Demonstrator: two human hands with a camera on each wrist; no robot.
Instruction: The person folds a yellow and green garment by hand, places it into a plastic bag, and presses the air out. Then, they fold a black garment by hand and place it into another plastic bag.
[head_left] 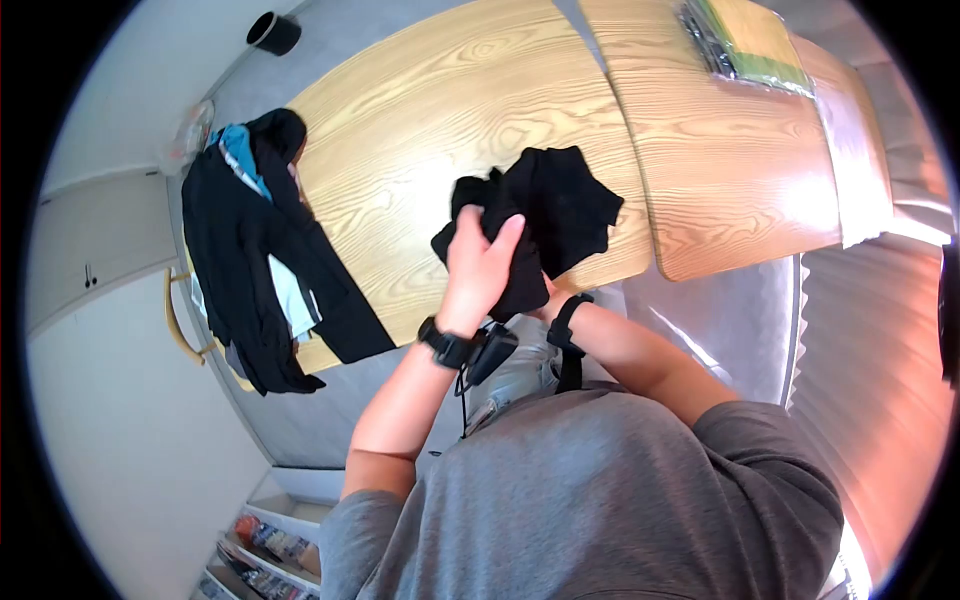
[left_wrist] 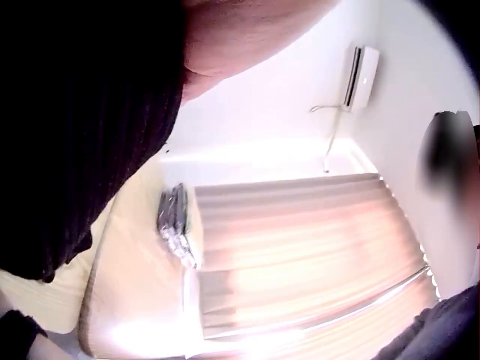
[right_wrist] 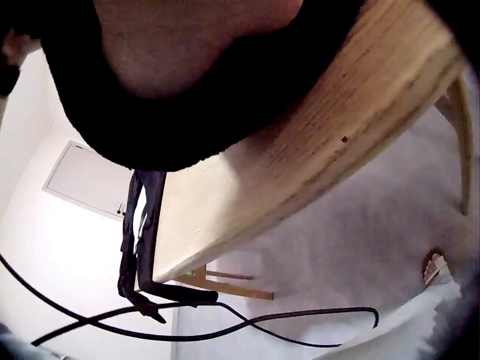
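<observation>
A bunched black garment (head_left: 570, 205) is held over the table's near edge, part of it spread on the wood to the right. My left hand (head_left: 480, 262) grips the bundle from above, thumb apart from the fingers. Under the near end, my right hand (head_left: 552, 297) holds the cloth, its fingers mostly hidden. In the left wrist view the dark cloth (left_wrist: 82, 135) shows a ribbed surface beside the hand (left_wrist: 240, 41). The right wrist view has black cloth (right_wrist: 142, 142) wrapped around the lower part of the hand (right_wrist: 180, 52).
Dark clothes (head_left: 235, 240) with blue and white pieces lie over the left end of the wooden table (head_left: 400, 120). A second table (head_left: 730, 180) stands at right, bearing plastic-wrapped packs (head_left: 755, 45). A black bin (head_left: 274, 34) is beyond. A cable (right_wrist: 225, 330) loops below the tabletop.
</observation>
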